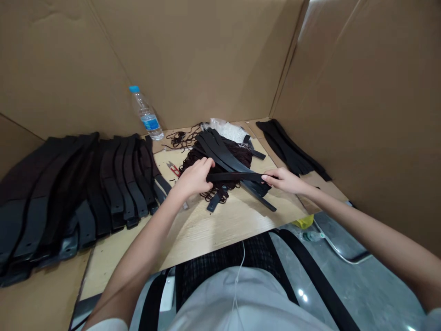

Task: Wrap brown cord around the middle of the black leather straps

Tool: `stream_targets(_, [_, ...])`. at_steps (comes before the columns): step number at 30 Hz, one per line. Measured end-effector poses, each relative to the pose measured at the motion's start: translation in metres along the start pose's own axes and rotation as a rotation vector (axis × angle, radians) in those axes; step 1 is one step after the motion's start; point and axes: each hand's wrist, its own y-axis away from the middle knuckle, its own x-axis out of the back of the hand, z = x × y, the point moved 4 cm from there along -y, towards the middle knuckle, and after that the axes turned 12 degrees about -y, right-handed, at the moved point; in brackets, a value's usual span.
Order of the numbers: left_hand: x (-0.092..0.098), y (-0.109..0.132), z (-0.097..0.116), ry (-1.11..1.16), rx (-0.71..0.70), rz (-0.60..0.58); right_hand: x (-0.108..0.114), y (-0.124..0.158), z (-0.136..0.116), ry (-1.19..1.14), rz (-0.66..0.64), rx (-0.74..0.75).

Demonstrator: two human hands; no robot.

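"One black strip [237,176]: where is it?"
"Between my hands: fingers of my left hand [197,176] clamp one end, those of my right hand [284,179] pinch the other, over a dark cord heap [243,154]."
"And nearby?"
"Red snips [174,170], just beside my left hand."

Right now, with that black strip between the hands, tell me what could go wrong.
The dark cord lies in loose loops beneath the black strip, so a loop might snag on it or tangle.

The red snips lie close beside the left hand, which could brush the metal tips if it shifts toward them.

The water bottle stands near more loose cord; a tug on that cord could perhaps tip it.
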Motion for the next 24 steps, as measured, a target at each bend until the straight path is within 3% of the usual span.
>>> stream_targets(3, [-0.005, 0.009, -0.002, -0.056, 0.179, -0.108, 0.003, -0.001, 0.004, 0.026, -0.03, 0.01])
stream_targets(7, [0.0, 0.03, -0.005, -0.117, 0.343, 0.013, 0.005, -0.002, 0.011, 0.012, -0.038, 0.004])
stream_targets(9, [-0.009, 0.04, -0.006, -0.079, 0.407, -0.102, 0.006, -0.003, 0.013, -0.004, -0.035, -0.008])
stream_targets(12, [-0.03, 0.046, 0.002, -0.013, 0.342, -0.325, 0.006, -0.004, 0.015, -0.02, -0.032, -0.01])
stream_targets(19, [-0.054, 0.045, 0.037, -0.03, 0.192, -0.299, 0.007, -0.003, 0.014, -0.029, -0.037, 0.007])
stream_targets(24, [-0.058, 0.044, 0.044, -0.053, 0.183, -0.277, 0.012, 0.001, 0.012, -0.03, -0.046, 0.025])
